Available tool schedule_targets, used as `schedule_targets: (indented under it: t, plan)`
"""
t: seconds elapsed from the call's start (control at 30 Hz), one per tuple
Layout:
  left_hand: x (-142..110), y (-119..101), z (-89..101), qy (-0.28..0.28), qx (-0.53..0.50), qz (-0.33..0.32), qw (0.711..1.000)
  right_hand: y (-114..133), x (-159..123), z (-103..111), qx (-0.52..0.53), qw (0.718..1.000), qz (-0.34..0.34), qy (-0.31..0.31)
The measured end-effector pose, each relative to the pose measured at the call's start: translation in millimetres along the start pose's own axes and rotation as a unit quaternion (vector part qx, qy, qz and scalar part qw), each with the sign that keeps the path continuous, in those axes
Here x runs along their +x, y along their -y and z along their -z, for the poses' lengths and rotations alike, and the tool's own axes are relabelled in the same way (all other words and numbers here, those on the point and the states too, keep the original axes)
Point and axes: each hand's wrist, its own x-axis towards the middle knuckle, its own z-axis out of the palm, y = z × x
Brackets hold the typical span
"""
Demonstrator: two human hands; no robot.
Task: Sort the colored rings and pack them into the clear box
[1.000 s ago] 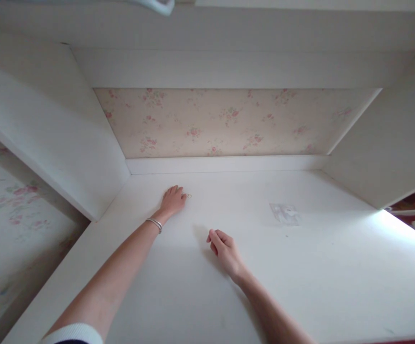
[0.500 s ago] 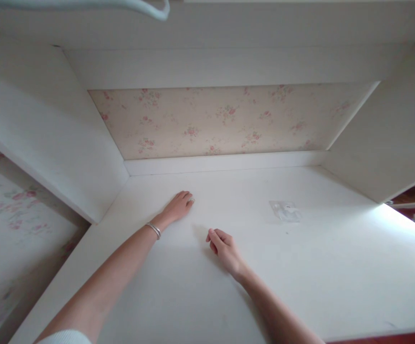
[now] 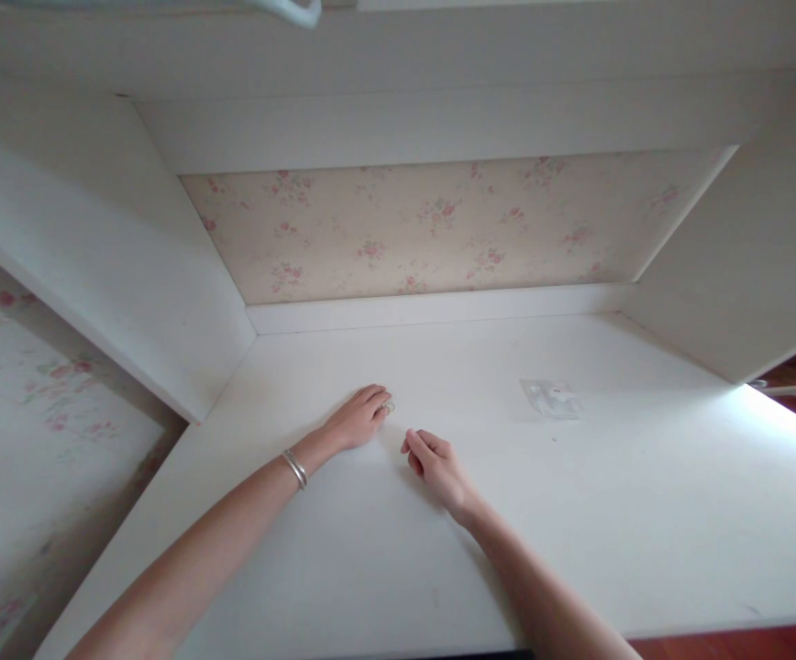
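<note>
My left hand [image 3: 360, 420], with a silver bangle [image 3: 294, 468] on the wrist, lies flat on the white desk top [image 3: 577, 513], fingers stretched out and close together. Its fingertips rest on a tiny ring-like object [image 3: 390, 406]. Just to the right, my right hand [image 3: 437, 464] sits on the desk with its fingers loosely curled under and nothing visible in them. A short gap separates the two hands.
A small clear plastic packet [image 3: 553, 400] lies on the desk farther right. White side panels [image 3: 116, 238] and a floral-papered back wall [image 3: 439, 229] enclose the desk. Bright light falls on the right edge [image 3: 783, 431].
My left hand has slid right and nearer along the desk, and the tiny ring has moved with its fingertips. My right hand has shifted slightly towards it.
</note>
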Motion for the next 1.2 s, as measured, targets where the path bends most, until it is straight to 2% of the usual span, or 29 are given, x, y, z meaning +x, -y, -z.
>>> schedule_targets:
  t: [0.13,0.3,0.4,0.47,0.57,0.67,0.77,0.9,1.03,1.1,1.2]
  plan:
    - [-5,6,8.4,-0.041,-0.026,0.007,0.999,1,1,1,0.007,1.000,0.000,-0.007]
    - [-14,30,33.9,-0.143,-0.055,0.099,0.983,3,1,4,-0.001,1.000,0.004,-0.029]
    - [-27,45,44.6,-0.153,-0.056,0.164,0.973,1,3,5,-0.010,0.999,0.003,-0.041]
    - [-38,49,45.1,-0.141,-0.054,0.181,0.972,-2,3,4,-0.028,0.999,0.007,-0.044]
    - [-53,45,37.5,-0.113,-0.059,0.161,0.979,-4,1,2,-0.082,0.995,0.022,-0.045]
    - [-56,32,27.0,-0.108,-0.063,0.122,0.985,-4,0,-2,-0.132,0.989,0.041,-0.043]
    - [-44,18,18.6,-0.125,-0.053,0.089,0.987,-3,-1,-4,-0.152,0.986,0.044,-0.045]
    - [-22,5,10.5,-0.084,-0.012,0.042,0.996,-3,0,-2,-0.151,0.986,0.047,-0.045]
    - [-9,-2,3.7,-0.056,-0.019,0.004,0.998,-2,1,0,-0.159,0.986,0.048,-0.030]
    - [-8,-2,1.5,-0.056,-0.033,0.001,0.998,-1,1,0,-0.168,0.984,0.050,-0.024]
    - [-12,4,1.5,-0.073,-0.038,0.029,0.996,0,0,1,-0.171,0.984,0.050,-0.022]
